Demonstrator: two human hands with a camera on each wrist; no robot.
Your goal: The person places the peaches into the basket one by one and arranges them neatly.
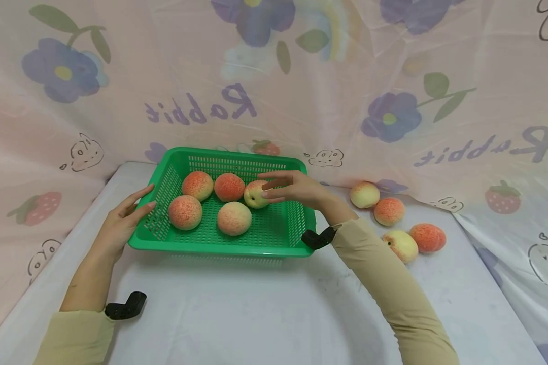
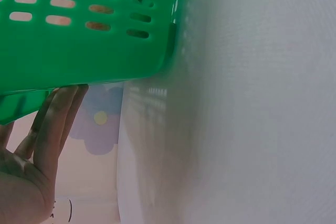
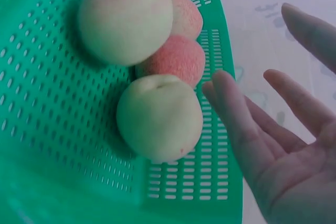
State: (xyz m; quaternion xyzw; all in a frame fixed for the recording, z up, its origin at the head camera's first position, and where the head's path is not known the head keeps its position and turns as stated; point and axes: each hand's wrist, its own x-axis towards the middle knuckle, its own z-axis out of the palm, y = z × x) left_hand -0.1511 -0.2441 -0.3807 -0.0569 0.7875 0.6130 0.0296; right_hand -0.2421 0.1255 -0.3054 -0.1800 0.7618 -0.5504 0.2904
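- The right hand [image 1: 297, 187] hung over the green basket [image 1: 219, 249], its fingers spread and pinching nothing; the yellow peach [image 1: 254, 195] sat in the basket, just beside their tips.
- Loose fingers suited this spot best, I judged: any cupping was better done from the peach's sides, without nudging it into the red peach [image 1: 229, 187] just beyond.
- The pale peach [image 1: 234, 219] lay nearer the person than those fingertips, so room on that side was worth keeping.
- The left hand [image 1: 118, 228] had its fingers nearly straight, touching the rim; light, steady contact there looked enough to check sliding.
- Four loose peaches [image 1: 389, 211] lay right of the right fingers, on the worktop [image 1: 237, 314]; lifting clear of the rim seemed wiser than brushing sideways.
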